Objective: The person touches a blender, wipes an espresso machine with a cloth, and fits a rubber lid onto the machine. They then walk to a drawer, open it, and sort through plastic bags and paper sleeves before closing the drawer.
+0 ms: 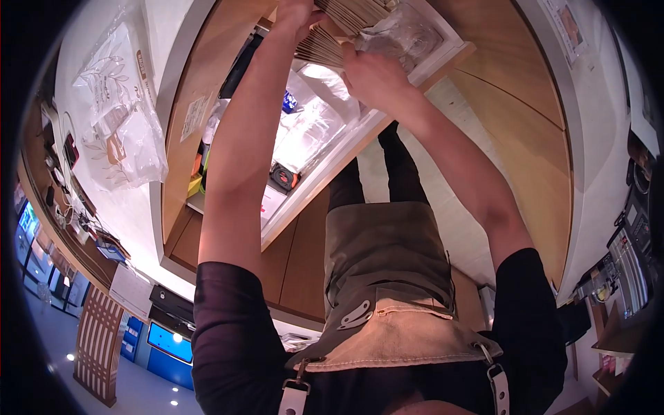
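Note:
Both of my hands reach into an open drawer (315,200) at the top of the view. My right hand (377,77) has its fingers closed on the near edge of a stack of brown paper sleeves (319,47). At the stack's far left side is my left hand (299,17), its fingers bent near the sleeves and partly cut off by the frame's top edge. Clear plastic packaging (408,34) lies right of the stack. Nearer in the drawer are plastic bags (311,128) and a black and orange tape measure (282,177).
A printed clear plastic bag (117,111) lies on the white counter (149,214) at the left. Cables and small items sit on a wooden shelf (52,162) at far left. Wooden cabinet panels (512,90) stand at the right. Equipment (629,242) lines the far right.

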{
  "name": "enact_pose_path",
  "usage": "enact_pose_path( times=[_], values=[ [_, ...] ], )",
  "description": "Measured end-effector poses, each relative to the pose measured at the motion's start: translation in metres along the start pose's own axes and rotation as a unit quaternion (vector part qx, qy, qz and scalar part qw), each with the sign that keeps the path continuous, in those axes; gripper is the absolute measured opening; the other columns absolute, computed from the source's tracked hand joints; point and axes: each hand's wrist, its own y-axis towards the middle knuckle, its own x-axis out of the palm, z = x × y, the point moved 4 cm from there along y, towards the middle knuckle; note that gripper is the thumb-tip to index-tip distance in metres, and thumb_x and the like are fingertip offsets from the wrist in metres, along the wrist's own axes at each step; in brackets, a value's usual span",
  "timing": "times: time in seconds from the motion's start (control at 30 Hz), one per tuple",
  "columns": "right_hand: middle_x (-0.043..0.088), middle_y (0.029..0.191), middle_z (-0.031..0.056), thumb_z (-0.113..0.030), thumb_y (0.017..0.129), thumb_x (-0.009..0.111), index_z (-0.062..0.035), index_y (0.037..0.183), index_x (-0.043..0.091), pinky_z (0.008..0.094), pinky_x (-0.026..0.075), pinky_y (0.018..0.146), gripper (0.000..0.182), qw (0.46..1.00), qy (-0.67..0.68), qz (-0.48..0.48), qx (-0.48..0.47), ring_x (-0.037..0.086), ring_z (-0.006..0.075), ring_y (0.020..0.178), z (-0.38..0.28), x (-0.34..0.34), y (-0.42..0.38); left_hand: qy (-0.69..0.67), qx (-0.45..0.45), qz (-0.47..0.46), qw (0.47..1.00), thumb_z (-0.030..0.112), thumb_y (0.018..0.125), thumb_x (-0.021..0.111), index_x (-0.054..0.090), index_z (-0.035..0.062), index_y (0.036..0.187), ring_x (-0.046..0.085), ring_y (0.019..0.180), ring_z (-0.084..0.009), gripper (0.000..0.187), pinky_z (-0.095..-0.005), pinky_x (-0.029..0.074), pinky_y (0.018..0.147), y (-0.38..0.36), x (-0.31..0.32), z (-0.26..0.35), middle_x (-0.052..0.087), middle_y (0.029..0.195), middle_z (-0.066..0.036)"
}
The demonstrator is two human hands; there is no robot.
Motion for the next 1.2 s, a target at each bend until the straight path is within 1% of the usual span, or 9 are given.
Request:
enact_pose_path(
  times=[0.17,0.27,0.43,0.53,0.73,0.83,0.9,1.03,1.2],
  values=[
    [0.074,0.096,0.0238,-0.019,0.094,0.06,0.0053,0.128,0.051,0.0545,0.059,0.074,0.043,0.999,-0.005,0.037,0.0,0.074,0.0414,0.087,0.001,0.023,0.03,-0.219,-0.031,0.101,0.97,0.012,0.099,0.053,0.059,-0.0018,0.117,0.065,0.089,-0.0336,0.024,-0.0544,0.052,0.084,0.026,0.003,-0.021,0.065,0.107,-0.019],
    [0.076,0.093,0.022,-0.011,0.089,0.058,0.0074,0.124,0.055,0.0535,0.059,0.075,0.039,0.998,-0.027,0.049,0.008,0.076,0.0392,0.088,0.001,0.028,0.032,-0.336,0.033,-0.044,0.94,0.015,0.1,0.052,0.058,-0.0014,0.12,0.061,0.079,-0.0303,0.026,-0.0549,0.051,0.072,0.089,0.008,-0.06,0.063,0.104,-0.018],
    [0.076,0.096,0.0218,-0.015,0.091,0.059,0.0044,0.125,0.056,0.0526,0.06,0.075,0.04,0.999,-0.013,0.036,0.027,0.076,0.036,0.088,-0.004,0.015,0.013,-0.192,-0.021,0.149,0.97,0.013,0.099,0.051,0.058,-0.0024,0.113,0.056,0.071,-0.0254,0.022,-0.0387,0.04,0.049,0.0,0.043,-0.012,0.061,0.1,-0.015],
    [0.076,0.1,0.0209,-0.018,0.092,0.06,0.0001,0.128,0.057,0.052,0.06,0.075,0.041,0.997,-0.029,0.047,0.044,0.076,0.0361,0.089,-0.003,0.019,0.025,-0.085,-0.044,-0.019,0.995,0.015,0.099,0.051,0.063,-0.0058,0.11,0.055,0.071,-0.0256,0.026,-0.0422,0.043,0.054,0.015,0.041,-0.019,0.06,0.091,-0.013],
    [0.07,0.123,0.0165,-0.03,0.1,0.058,-0.0088,0.139,0.054,0.0505,0.056,0.092,0.045,0.998,0.035,-0.017,0.058,0.069,0.0354,0.112,-0.007,0.03,0.086,-0.124,-0.01,0.041,0.991,0.019,0.099,0.053,0.062,-0.0081,0.113,0.059,0.079,-0.0282,0.032,-0.0415,0.047,0.064,0.006,0.051,-0.011,0.064,0.095,-0.016],
    [0.064,0.136,0.0126,-0.033,0.101,0.055,-0.0111,0.139,0.055,0.0451,0.05,0.104,0.044,0.954,0.225,0.189,0.054,0.062,0.0275,0.126,0.006,0.05,0.106,-0.069,0.037,0.064,0.995,0.022,0.099,0.055,0.061,-0.009,0.116,0.062,0.083,-0.0294,0.036,-0.0409,0.049,0.068,-0.009,0.055,-0.008,0.066,0.099,-0.017],
    [0.071,0.123,0.0099,-0.03,0.101,0.051,-0.0107,0.135,0.057,0.0426,0.055,0.095,0.04,0.957,0.072,0.274,-0.062,0.069,0.0277,0.114,0.036,0.096,0.141,-0.015,0.078,0.053,0.995,0.024,0.099,0.056,0.06,-0.0095,0.119,0.064,0.085,-0.0302,0.039,-0.0405,0.051,0.071,-0.023,0.055,-0.005,0.067,0.102,-0.019],
    [0.069,0.127,0.0162,-0.029,0.099,0.053,-0.0068,0.135,0.052,0.0469,0.052,0.101,0.042,0.994,-0.043,0.098,-0.025,0.066,0.0309,0.12,0.02,0.067,0.138,0.076,0.248,-0.014,0.966,0.031,0.099,0.061,0.055,-0.0102,0.132,0.068,0.093,-0.032,0.052,-0.0389,0.054,0.08,-0.07,0.031,0.001,0.07,0.113,-0.023],
    [0.074,0.09,0.0242,-0.018,0.094,0.058,0.0034,0.129,0.049,0.0526,0.061,0.073,0.043,0.989,0.008,0.145,0.013,0.074,0.044,0.083,0.005,0.039,0.123,-0.083,0.219,0.206,0.95,0.006,0.095,0.066,0.042,-0.008,0.149,0.066,0.111,-0.0242,0.06,-0.0352,0.052,0.1,-0.084,-0.043,-0.06,0.063,0.132,-0.017]
  ],
)
